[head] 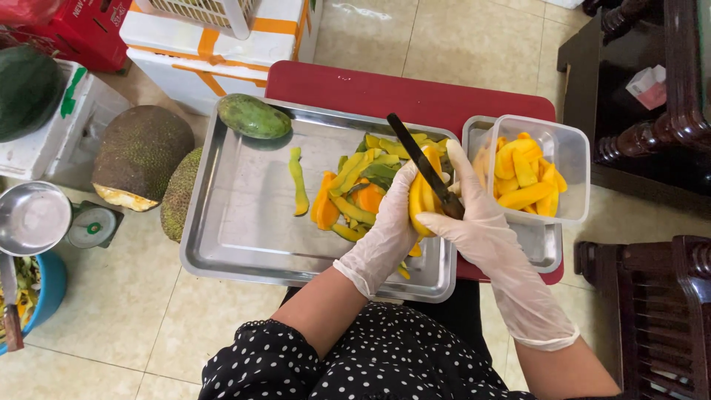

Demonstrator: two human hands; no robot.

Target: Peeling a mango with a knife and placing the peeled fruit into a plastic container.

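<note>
Mango [421, 204] peeled, looks slippery, soft; our left hand [385, 233] cups it, right hand [474, 218] fingers clenched on knife [426, 167]; we'd grip ends.

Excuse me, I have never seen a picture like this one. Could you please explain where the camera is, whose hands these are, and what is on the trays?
There is no machine here. The single picture comes from a camera worn on a person's head, looking down at that person's own two gloved hands.

The left hand holds a peeled yellow mango. The right hand grips a black knife, whose blade rests against the fruit.

Under the hands is a large metal tray on a red board. In it lie green and orange mango peels and one whole green mango.

To the right, a clear plastic box holds yellow mango slices. It rests on a smaller metal tray.

On the floor at left sit jackfruits and a small scale.
</note>
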